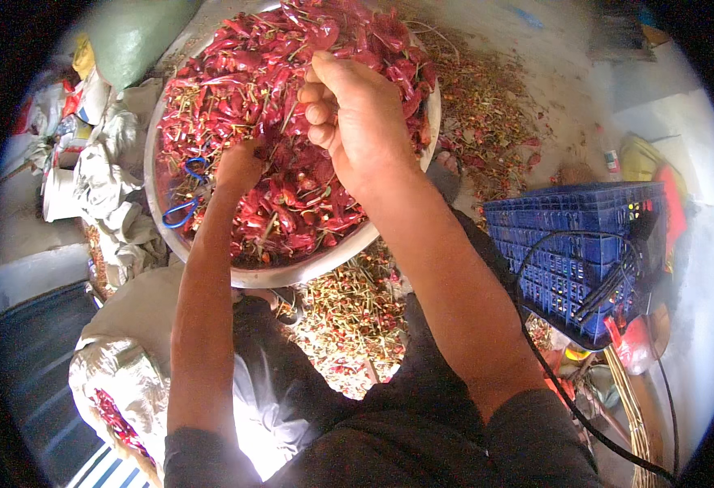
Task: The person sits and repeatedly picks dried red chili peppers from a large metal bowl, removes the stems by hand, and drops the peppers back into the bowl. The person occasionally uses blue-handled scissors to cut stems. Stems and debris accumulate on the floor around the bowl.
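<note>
A wide metal basin (154, 183) in front of me is heaped with dried red chili peppers (296, 213), mixed with stems and loose seeds. My left hand (239, 166) reaches down into the pile at the left of centre. Its fingertips are hidden among the peppers, so I cannot tell what they hold. Above the right part of the heap is my right hand (360, 113), with its fingers curled and thumb extended. Whether something is pinched in it is unclear. Scissors with blue handles (181, 213) lie in the basin, left of my left hand, their blades not visible.
Stems and pepper scraps (357, 305) cover the floor between my legs and beyond the basin's right side. A blue plastic crate (564, 256) with a black cable (531, 341) stands at right. A whitish sack (116, 372) with red peppers showing lies at lower left.
</note>
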